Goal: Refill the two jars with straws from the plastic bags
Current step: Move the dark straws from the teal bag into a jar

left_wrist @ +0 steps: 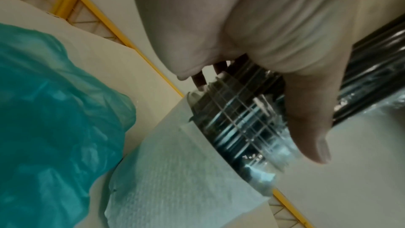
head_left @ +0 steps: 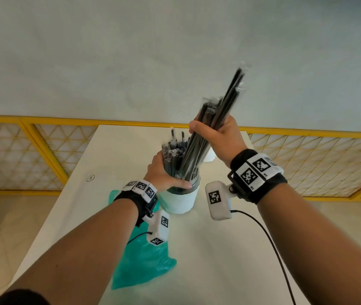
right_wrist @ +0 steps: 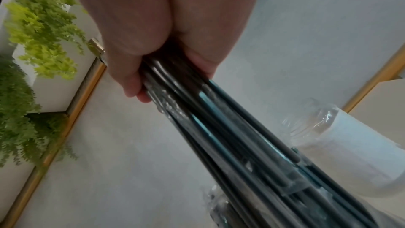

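Observation:
A glass jar [head_left: 178,202] wrapped in white paper stands mid-table, packed with wrapped black straws [head_left: 173,155]. My left hand [head_left: 164,172] curls round the jar's threaded neck [left_wrist: 238,127] and the straws in it, thumb along the rim. My right hand [head_left: 217,137] grips a bundle of black straws [head_left: 223,111] in clear wrappers, tilted up to the right, its lower ends inside the jar mouth. The bundle [right_wrist: 219,127] runs down from my right hand [right_wrist: 140,61] into the jar. A second jar [right_wrist: 342,146], also paper-wrapped, stands just behind; it holds no straws that I can see.
A crumpled teal plastic bag [head_left: 139,258] lies on the white table [head_left: 230,249] under my left forearm. A yellow lattice railing [head_left: 43,146] runs beyond the table's far and left edges. Green ferns [right_wrist: 32,41] hang off to the side in the right wrist view.

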Demonstrator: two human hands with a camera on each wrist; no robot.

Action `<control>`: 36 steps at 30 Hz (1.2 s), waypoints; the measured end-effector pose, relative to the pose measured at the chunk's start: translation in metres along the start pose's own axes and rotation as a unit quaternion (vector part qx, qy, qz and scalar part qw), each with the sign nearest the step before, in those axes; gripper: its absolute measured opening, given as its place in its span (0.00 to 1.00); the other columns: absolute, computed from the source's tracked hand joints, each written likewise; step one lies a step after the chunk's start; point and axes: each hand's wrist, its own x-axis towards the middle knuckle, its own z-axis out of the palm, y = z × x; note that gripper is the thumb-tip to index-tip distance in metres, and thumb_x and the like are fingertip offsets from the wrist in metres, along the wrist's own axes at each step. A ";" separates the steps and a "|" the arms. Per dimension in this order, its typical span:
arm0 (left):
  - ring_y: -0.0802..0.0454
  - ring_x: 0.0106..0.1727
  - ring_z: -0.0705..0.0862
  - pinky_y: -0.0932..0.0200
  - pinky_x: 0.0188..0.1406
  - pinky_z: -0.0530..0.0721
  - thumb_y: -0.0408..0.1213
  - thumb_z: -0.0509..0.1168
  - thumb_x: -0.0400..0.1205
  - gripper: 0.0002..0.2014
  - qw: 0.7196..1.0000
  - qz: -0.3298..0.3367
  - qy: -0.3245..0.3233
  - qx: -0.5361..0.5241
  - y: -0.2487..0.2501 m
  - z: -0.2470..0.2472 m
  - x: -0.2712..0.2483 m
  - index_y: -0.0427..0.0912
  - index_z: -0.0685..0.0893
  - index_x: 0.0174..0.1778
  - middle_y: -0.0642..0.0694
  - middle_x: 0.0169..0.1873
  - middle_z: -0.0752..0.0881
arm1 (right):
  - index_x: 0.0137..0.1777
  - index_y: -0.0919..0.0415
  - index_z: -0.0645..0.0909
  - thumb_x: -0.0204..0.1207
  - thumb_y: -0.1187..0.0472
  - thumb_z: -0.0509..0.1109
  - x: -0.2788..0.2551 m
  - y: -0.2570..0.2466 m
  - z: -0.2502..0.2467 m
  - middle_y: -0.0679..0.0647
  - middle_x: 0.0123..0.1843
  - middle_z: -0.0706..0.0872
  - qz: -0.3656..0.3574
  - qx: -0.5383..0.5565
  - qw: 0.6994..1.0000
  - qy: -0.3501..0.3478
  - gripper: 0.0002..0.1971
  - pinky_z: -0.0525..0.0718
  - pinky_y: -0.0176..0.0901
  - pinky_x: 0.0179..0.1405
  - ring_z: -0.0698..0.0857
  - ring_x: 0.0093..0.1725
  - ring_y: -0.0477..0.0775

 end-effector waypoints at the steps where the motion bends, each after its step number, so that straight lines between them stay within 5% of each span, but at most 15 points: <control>1: 0.46 0.73 0.73 0.38 0.73 0.74 0.59 0.86 0.40 0.63 1.000 -0.010 0.007 0.006 0.001 -0.001 0.000 0.53 0.65 0.73 0.51 0.68 0.75 | 0.46 0.77 0.83 0.75 0.67 0.74 0.003 0.002 0.000 0.59 0.37 0.87 0.000 0.009 1.000 -0.001 0.10 0.84 0.34 0.43 0.87 0.38 0.49; 6: 0.46 0.70 0.74 0.39 0.71 0.75 0.51 0.86 0.51 0.48 0.999 -0.014 0.043 -0.021 0.002 -0.001 0.004 0.51 0.69 0.65 0.48 0.64 0.76 | 0.47 0.78 0.82 0.76 0.67 0.73 0.015 0.005 0.004 0.60 0.38 0.86 -0.003 0.030 0.999 -0.013 0.10 0.83 0.31 0.42 0.86 0.37 0.45; 13: 0.55 0.72 0.76 0.49 0.74 0.74 0.44 0.88 0.53 0.67 0.986 0.059 -0.001 -0.153 0.005 0.009 0.001 0.58 0.48 0.80 0.56 0.70 0.74 | 0.49 0.77 0.80 0.75 0.65 0.75 0.009 0.035 0.015 0.71 0.42 0.86 0.037 0.009 0.999 -0.021 0.13 0.88 0.43 0.42 0.86 0.39 0.58; 17: 0.57 0.63 0.82 0.57 0.64 0.80 0.44 0.88 0.54 0.59 0.989 0.075 0.050 -0.120 0.006 0.011 -0.002 0.53 0.57 0.76 0.60 0.61 0.80 | 0.53 0.75 0.80 0.75 0.68 0.75 -0.003 0.054 0.028 0.57 0.41 0.87 0.079 0.055 0.995 0.009 0.12 0.85 0.34 0.42 0.87 0.41 0.48; 19: 0.61 0.58 0.84 0.57 0.60 0.82 0.42 0.88 0.54 0.56 0.991 0.079 0.045 -0.103 0.005 0.010 -0.003 0.51 0.59 0.73 0.63 0.56 0.81 | 0.55 0.74 0.80 0.75 0.68 0.75 -0.005 0.060 0.032 0.62 0.44 0.88 0.099 0.067 0.993 0.018 0.13 0.86 0.38 0.45 0.88 0.44 0.52; 22: 0.57 0.60 0.85 0.50 0.64 0.84 0.42 0.88 0.52 0.57 0.990 0.074 0.035 -0.111 0.002 0.007 -0.004 0.53 0.60 0.73 0.60 0.58 0.82 | 0.58 0.71 0.79 0.75 0.67 0.75 -0.006 0.063 0.039 0.69 0.51 0.88 0.107 0.063 0.992 0.011 0.15 0.89 0.46 0.52 0.89 0.51 0.62; 25: 0.59 0.64 0.82 0.51 0.69 0.81 0.37 0.88 0.55 0.61 0.990 0.072 0.001 -0.118 0.000 0.002 -0.007 0.54 0.54 0.77 0.62 0.62 0.79 | 0.61 0.63 0.77 0.76 0.66 0.74 -0.007 0.062 0.043 0.61 0.53 0.89 0.095 0.052 0.994 -0.002 0.15 0.88 0.43 0.55 0.89 0.54 0.56; 28: 0.61 0.64 0.77 0.61 0.64 0.75 0.37 0.88 0.55 0.63 0.994 0.077 -0.027 -0.072 0.004 -0.005 -0.011 0.51 0.52 0.79 0.61 0.63 0.75 | 0.64 0.59 0.75 0.78 0.61 0.72 -0.013 0.071 0.050 0.54 0.56 0.86 0.100 -0.004 0.995 -0.019 0.16 0.85 0.39 0.57 0.86 0.55 0.48; 32: 0.56 0.61 0.80 0.62 0.58 0.75 0.43 0.88 0.52 0.55 0.997 0.078 0.001 -0.012 0.004 -0.011 -0.011 0.49 0.65 0.74 0.57 0.61 0.80 | 0.61 0.57 0.79 0.73 0.49 0.75 -0.018 0.078 0.053 0.56 0.55 0.79 0.056 -0.251 0.966 -0.017 0.20 0.73 0.44 0.59 0.73 0.57 0.54; 36: 0.56 0.59 0.82 0.61 0.56 0.78 0.47 0.88 0.52 0.49 0.997 0.076 0.011 0.005 0.003 -0.012 -0.011 0.50 0.72 0.68 0.55 0.60 0.83 | 0.59 0.56 0.81 0.66 0.42 0.79 -0.020 0.070 0.044 0.53 0.54 0.85 0.107 -0.230 0.967 -0.020 0.26 0.83 0.42 0.53 0.84 0.54 0.53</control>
